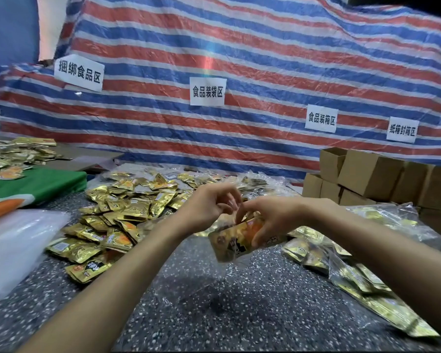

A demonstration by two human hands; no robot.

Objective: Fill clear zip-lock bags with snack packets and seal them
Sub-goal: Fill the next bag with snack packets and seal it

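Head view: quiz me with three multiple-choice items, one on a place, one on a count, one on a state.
1. Where are the cardboard boxes? A far right, against the tarp; B near left edge; C under the hands.
2. How many white signs on the tarp? A two; B four; C six.
3. The right hand: A lies flat; B grips a gold packet; C points upward.
Key: A, boxes stack at right rear; B, four signs show; B, fingers curl round the packet.

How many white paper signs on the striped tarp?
4 signs on the tarp: upper left, centre, right of centre, far right. More may lie out of frame.
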